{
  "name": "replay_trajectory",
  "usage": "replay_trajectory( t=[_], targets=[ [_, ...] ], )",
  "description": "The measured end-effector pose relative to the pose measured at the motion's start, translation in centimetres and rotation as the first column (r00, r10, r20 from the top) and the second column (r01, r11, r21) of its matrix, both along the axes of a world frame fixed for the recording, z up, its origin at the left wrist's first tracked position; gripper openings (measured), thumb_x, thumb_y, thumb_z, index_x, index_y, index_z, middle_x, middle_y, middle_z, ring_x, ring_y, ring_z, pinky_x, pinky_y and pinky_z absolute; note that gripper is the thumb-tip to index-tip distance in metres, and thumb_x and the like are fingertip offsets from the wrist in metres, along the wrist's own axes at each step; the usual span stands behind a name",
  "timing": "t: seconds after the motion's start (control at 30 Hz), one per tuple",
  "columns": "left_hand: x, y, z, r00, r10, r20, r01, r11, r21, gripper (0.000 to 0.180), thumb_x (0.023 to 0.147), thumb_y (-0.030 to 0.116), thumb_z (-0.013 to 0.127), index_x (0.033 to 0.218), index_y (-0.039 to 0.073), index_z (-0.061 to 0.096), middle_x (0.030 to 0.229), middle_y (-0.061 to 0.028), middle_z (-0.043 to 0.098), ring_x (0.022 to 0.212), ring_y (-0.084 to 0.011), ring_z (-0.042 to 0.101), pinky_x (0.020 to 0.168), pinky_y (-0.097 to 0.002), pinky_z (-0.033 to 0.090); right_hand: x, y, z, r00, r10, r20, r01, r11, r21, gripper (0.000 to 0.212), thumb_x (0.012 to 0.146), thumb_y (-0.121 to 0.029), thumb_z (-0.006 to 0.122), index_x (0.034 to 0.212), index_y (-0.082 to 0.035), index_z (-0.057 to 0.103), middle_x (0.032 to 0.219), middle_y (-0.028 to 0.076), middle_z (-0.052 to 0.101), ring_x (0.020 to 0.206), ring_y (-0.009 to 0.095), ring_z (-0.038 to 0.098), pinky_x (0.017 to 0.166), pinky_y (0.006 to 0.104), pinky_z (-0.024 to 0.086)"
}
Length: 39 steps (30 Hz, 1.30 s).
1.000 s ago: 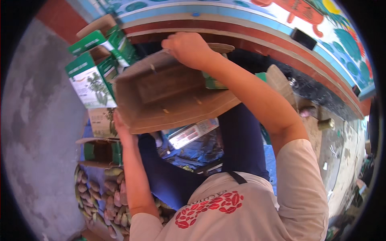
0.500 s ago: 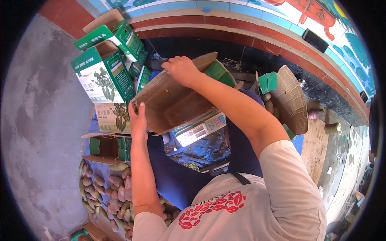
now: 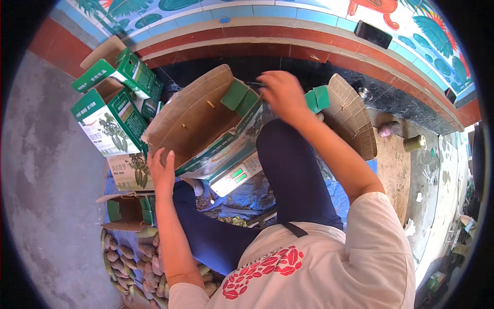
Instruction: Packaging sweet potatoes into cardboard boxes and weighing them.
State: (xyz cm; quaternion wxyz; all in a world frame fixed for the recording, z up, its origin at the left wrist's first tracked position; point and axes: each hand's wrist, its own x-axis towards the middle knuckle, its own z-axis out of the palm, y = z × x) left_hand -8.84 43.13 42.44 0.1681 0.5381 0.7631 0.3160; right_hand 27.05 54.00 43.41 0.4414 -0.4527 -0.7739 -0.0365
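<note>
A cardboard box [image 3: 221, 147], green and white outside and brown inside, stands with its top open in front of me. It rests over a white scale [image 3: 238, 175] whose small display windows glow green. Two small yellowish bits lie on its raised flap. My left hand [image 3: 161, 175] is at the box's near left corner, fingers spread and touching the edge. Past the box's right end, my right hand [image 3: 283, 98] hovers with fingers apart and slightly blurred, holding nothing that I can see. To its right stands another open box [image 3: 350, 116] with a green inner flap.
Green and white boxes [image 3: 110, 123] are stacked at the left, above a small open carton [image 3: 128, 212]. Long tubers [image 3: 128, 262] lie piled at the lower left. A can [image 3: 414, 143] and one tuber [image 3: 389, 129] lie at the right. A phone [image 3: 373, 34] rests on the wall ledge.
The box has been lowered and tipped back, its opening now facing up. My right hand has left its flap and moved right. The scale's windows have turned from reddish to green.
</note>
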Motion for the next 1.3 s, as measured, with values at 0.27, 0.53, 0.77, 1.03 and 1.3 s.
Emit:
replay_trajectory(
  t=[0.27, 0.53, 0.77, 1.03, 1.3],
  targets=[
    [0.0, 0.6, -0.5, 1.0, 0.021, -0.008, -0.021, 1.0, 0.003, 0.039, 0.085, 0.032, 0.063, 0.113, 0.006, 0.06, 0.141, -0.0233, 0.033, 0.131, -0.0346, 0.032, 0.108, -0.039, 0.025, 22.5, -2.6, -5.1, 0.473, -0.668, 0.575, 0.873, 0.44, -0.208, 0.035, 0.078, -0.021, 0.062, 0.11, -0.008, 0.058, 0.108, 0.013, 0.063, 0.1, 0.033, 0.06, 0.082, 0.0437, 0.049],
    [-0.9, 0.9, -0.9, 0.999, 0.037, -0.025, -0.037, 0.999, 0.002, 0.035, 0.086, 0.029, 0.061, 0.112, 0.005, 0.061, 0.138, -0.024, 0.038, 0.129, -0.0343, 0.035, 0.107, -0.0391, 0.027, 28.6, -9.2, -8.6, 0.603, -0.506, 0.616, 0.744, 0.078, -0.664, 0.04, 0.082, -0.035, 0.061, 0.109, -0.006, 0.062, 0.112, 0.018, 0.062, 0.105, 0.034, 0.06, 0.088, 0.0443, 0.048],
    [-1.5, 1.6, -1.7, 0.997, 0.035, 0.07, -0.036, 0.999, 0.009, 0.036, 0.086, 0.029, 0.061, 0.111, 0.003, 0.061, 0.133, -0.0209, 0.041, 0.124, -0.0324, 0.04, 0.105, -0.0379, 0.03, 27.6, -14.7, -8.5, 0.634, -0.526, 0.567, 0.722, 0.138, -0.679, 0.038, 0.079, -0.036, 0.063, 0.097, -0.003, 0.065, 0.098, 0.022, 0.065, 0.093, 0.037, 0.062, 0.08, 0.0463, 0.05],
    [-3.3, 2.1, -3.1, 0.998, 0.064, -0.022, -0.063, 0.997, 0.035, 0.034, 0.087, 0.029, 0.061, 0.109, 0.004, 0.062, 0.128, -0.0177, 0.044, 0.119, -0.0292, 0.045, 0.101, -0.0358, 0.034, 23.7, -21.0, -13.1, 0.555, -0.815, 0.168, 0.648, 0.296, -0.702, 0.043, 0.079, -0.03, 0.064, 0.112, -0.003, 0.056, 0.095, 0.021, 0.065, 0.092, 0.038, 0.062, 0.079, 0.0445, 0.05],
    [-3.4, 2.5, -3.2, 1.0, 0.022, -0.02, -0.021, 0.998, 0.064, 0.032, 0.086, 0.026, 0.061, 0.104, 0.0, 0.062, 0.112, -0.0143, 0.052, 0.106, -0.0267, 0.051, 0.094, -0.0349, 0.039, 20.0, -25.1, -18.3, 0.154, -0.928, -0.339, -0.213, 0.304, -0.929, 0.052, 0.083, -0.035, 0.062, 0.125, -0.008, 0.047, 0.109, 0.013, 0.058, 0.089, 0.03, 0.062, 0.073, 0.0458, 0.05]
  ],
)
